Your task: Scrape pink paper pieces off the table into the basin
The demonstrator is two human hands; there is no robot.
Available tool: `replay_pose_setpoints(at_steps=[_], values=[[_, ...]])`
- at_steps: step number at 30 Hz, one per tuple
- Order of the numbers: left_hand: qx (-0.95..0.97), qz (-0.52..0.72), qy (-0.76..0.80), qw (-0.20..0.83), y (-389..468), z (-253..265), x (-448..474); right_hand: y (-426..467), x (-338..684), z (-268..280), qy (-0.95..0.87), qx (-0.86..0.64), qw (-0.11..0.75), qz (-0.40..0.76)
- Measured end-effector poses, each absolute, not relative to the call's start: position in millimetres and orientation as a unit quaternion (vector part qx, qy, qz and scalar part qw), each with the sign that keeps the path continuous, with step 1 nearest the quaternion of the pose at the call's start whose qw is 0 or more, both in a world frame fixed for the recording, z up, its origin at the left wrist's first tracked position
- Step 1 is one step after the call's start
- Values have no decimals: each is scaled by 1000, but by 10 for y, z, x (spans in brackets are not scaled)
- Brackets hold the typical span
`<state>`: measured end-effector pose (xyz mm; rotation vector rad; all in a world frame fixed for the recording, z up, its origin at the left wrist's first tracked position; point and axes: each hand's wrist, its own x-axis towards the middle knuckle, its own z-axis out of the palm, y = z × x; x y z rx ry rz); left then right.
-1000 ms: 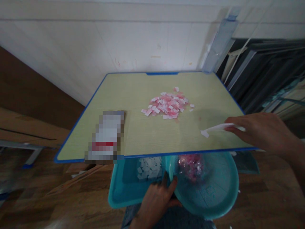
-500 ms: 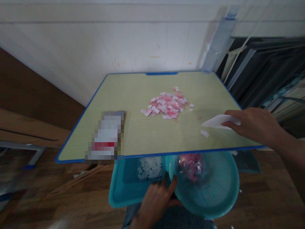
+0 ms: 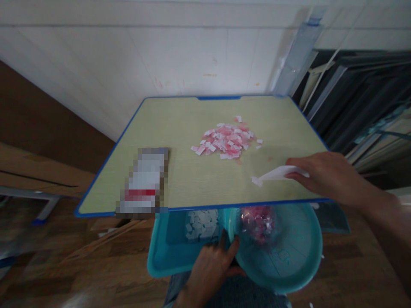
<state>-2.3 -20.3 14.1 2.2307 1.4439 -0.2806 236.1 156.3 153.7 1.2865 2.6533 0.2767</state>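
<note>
My right hand (image 3: 330,177) pinches a thin white sheet, like a piece of paper or card (image 3: 276,173), low over the right front of the pale board. The sheet's tip meets a small white scrap (image 3: 257,181) on the board. Farther back lies a loose heap of small pink and white pieces (image 3: 226,140). Below the front edge, my left hand (image 3: 212,269) grips the near-left rim of a round teal basin (image 3: 317,256), with a finger stretched toward the tray beside it. A clear plastic bag of pink pieces (image 3: 260,222) sits in the basin.
The blue-edged board (image 3: 173,179) stands against a white wall. A blurred-out flat item (image 3: 144,177) lies at its left front. A teal tray (image 3: 151,252) holds several white pieces (image 3: 202,224). A clear bottle-like container (image 3: 295,60) and dark panels (image 3: 362,90) stand right.
My right hand has moved left and slightly toward me with the white sheet. The small scrap has shifted left along with the sheet's tip. My left hand stays at the basin rim.
</note>
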Motion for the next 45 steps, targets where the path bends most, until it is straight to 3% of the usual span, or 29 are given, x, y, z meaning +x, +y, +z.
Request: replay_pose_setpoints(at_steps=[15,22,37,41,45], values=[[818,-83,514,244,-224,117,-34,1339,802,1542,967,251,-40,9],[821,-53,516,238,-247,113,-29,1505,690,1528,951,305,-37,28],[824,-56,517,225,-259,43,-18,1131,757,1524,970,237,-46,-12],[820,-52,520,233,-253,42,-29,1298,1041,1601,958,285,-26,20],[816,-68,517,249,-229,72,-42,1772,1642,1687,890,447,17,88]])
